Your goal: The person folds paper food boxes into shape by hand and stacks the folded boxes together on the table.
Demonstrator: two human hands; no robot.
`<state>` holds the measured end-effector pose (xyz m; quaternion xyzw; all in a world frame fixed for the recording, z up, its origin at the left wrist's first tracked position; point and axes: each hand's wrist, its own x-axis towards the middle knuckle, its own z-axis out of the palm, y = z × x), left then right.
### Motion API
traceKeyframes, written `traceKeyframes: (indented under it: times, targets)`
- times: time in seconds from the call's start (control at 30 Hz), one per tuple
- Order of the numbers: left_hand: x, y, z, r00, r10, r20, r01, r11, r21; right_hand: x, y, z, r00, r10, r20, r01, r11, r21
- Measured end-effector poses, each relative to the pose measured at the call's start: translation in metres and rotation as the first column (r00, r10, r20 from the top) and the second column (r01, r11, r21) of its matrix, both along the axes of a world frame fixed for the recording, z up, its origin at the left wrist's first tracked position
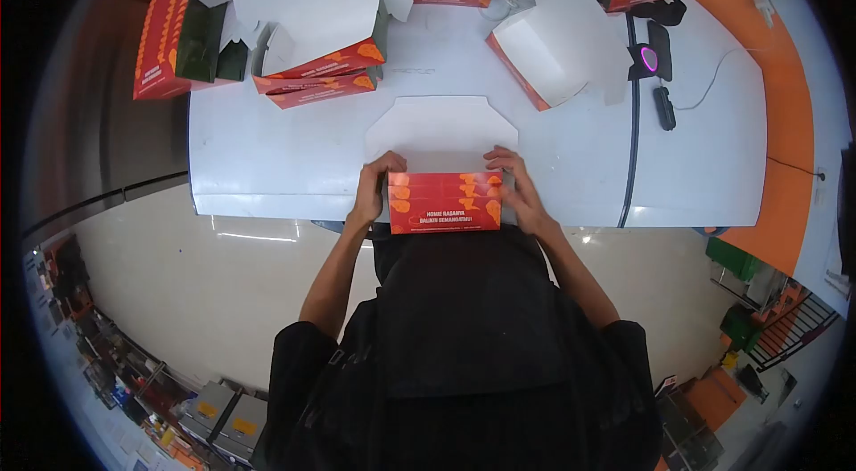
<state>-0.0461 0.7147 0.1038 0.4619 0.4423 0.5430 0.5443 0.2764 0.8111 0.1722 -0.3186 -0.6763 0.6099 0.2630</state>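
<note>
My left hand (pixel 374 179) is curling at the left corner of the red carton (pixel 446 204), fingers bent over the far edge. My right hand (pixel 520 190) is matching it on the other side, fingers half spread at the back corner and thumb lying near the front panel. Neither is fully closing, and I cannot tell whether either is truly pinching the board. If I am pressing harder on one side, I think the walls could skew or a corner could crease.

The carton is sitting between my hands at the front edge of the table (pixel 285 159), its printed panel facing me. With so little tabletop on my side, a careless pull could tip it toward my lap. Beyond, the white flap (pixel 441 125) is lying spread out; a snagging fingertip could bend it. Farther off, the stacked cartons (pixel 325 90) and an open carton (pixel 553 52) are standing well clear of my fingers.
</note>
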Motion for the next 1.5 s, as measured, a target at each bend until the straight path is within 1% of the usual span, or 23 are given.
traceKeyframes:
  times: [0.03,0.1,0.13,0.23,0.27,0.37,0.47,0.57,0.73,0.8,0.87,0.93,0.97,1.0,1.03,1.07,1.1,1.17,1.2,1.3,1.33,1.43,1.5]
  targets:
    - [0.001,0.001,-0.003,0.999,0.046,-0.002,-0.046,0.998,-0.049,0.001,0.006,-0.007,0.998,-0.006,-0.056,0.009,0.999,0.054]
    - [0.009,0.009,0.000,0.990,0.138,-0.011,-0.138,0.979,-0.147,-0.013,0.019,-0.008,0.988,-0.048,-0.150,0.050,0.999,0.007]
    - [0.013,0.011,0.002,0.983,0.154,-0.100,-0.168,0.974,-0.151,-0.020,0.021,-0.007,0.978,-0.072,-0.196,0.070,0.997,-0.018]
    - [0.014,0.011,0.002,0.966,0.100,-0.237,-0.149,0.968,-0.200,-0.021,0.006,-0.061,0.944,-0.204,-0.260,0.115,0.940,-0.321]
    - [0.016,0.011,-0.002,0.956,0.136,-0.261,-0.176,0.975,-0.139,-0.033,0.001,-0.067,0.896,-0.326,-0.301,0.234,0.924,-0.304]
    - [0.015,0.010,-0.011,0.887,0.170,-0.429,-0.159,0.985,0.061,-0.027,0.000,-0.070,0.898,-0.351,-0.264,0.241,0.897,-0.370]
    - [0.015,0.012,-0.009,0.881,0.206,-0.426,-0.154,0.976,0.153,-0.025,0.002,-0.066,0.942,-0.275,-0.193,0.232,0.948,-0.218]
    - [0.015,0.016,-0.010,0.893,0.202,-0.402,-0.129,0.971,0.202,-0.024,0.001,-0.059,0.961,-0.263,-0.089,0.243,0.952,-0.183]
    - [0.012,0.018,-0.007,0.917,0.163,-0.364,-0.071,0.965,0.253,-0.024,0.002,-0.066,0.960,-0.237,-0.150,0.200,0.953,-0.229]
    - [0.005,0.012,-0.008,0.933,0.077,-0.352,-0.032,0.991,0.130,-0.022,0.003,-0.062,0.956,-0.237,-0.171,0.192,0.951,-0.242]
    - [-0.009,0.004,-0.005,0.950,-0.068,-0.304,0.037,0.994,-0.106,-0.020,0.011,-0.046,0.948,-0.253,-0.193,0.198,0.944,-0.265]
    - [-0.025,0.009,0.030,0.980,-0.138,-0.142,0.121,0.985,-0.124,-0.009,0.029,-0.023,0.996,-0.090,-0.021,0.089,0.995,-0.044]
    - [-0.035,0.012,0.051,0.983,-0.171,-0.060,0.162,0.978,-0.132,-0.003,0.038,-0.010,0.997,-0.020,0.078,0.016,0.998,0.054]
    - [-0.047,0.014,0.062,0.951,-0.259,-0.171,0.229,0.957,-0.178,0.000,0.047,0.004,0.990,0.052,0.134,-0.058,0.997,0.041]
    - [-0.056,0.019,0.071,0.897,-0.347,-0.274,0.289,0.930,-0.229,-0.004,0.054,0.016,0.964,0.150,0.219,-0.173,0.981,0.091]
    - [-0.059,0.027,0.086,0.814,-0.411,-0.411,0.322,0.907,-0.270,-0.009,0.062,0.027,0.921,0.239,0.309,-0.290,0.948,0.131]
    - [-0.059,0.035,0.092,0.743,-0.481,-0.464,0.390,0.876,-0.284,-0.012,0.070,0.031,0.860,0.316,0.399,-0.406,0.899,0.162]
    - [-0.058,0.050,0.102,0.579,-0.594,-0.558,0.505,0.799,-0.326,-0.018,0.083,0.014,0.761,0.509,0.403,-0.612,0.770,0.184]
    - [-0.050,0.061,0.113,0.542,-0.599,-0.590,0.525,0.789,-0.318,-0.024,0.088,0.010,0.691,0.600,0.403,-0.704,0.683,0.192]
    - [-0.048,0.082,0.088,0.307,-0.599,-0.740,0.747,0.633,-0.202,-0.046,0.101,0.010,0.332,0.684,0.649,-0.916,0.398,0.048]
    - [-0.044,0.088,0.076,0.237,-0.548,-0.802,0.845,0.523,-0.108,-0.047,0.102,0.007,0.347,0.683,0.642,-0.916,0.393,0.076]
    - [-0.041,0.088,0.075,0.041,-0.442,-0.896,0.845,0.495,-0.205,-0.043,0.104,-0.009,0.393,0.686,0.613,-0.910,0.387,0.150]
    - [-0.045,0.088,0.071,0.052,-0.438,-0.898,0.885,0.436,-0.161,-0.040,0.103,-0.012,0.422,0.699,0.578,-0.902,0.385,0.194]
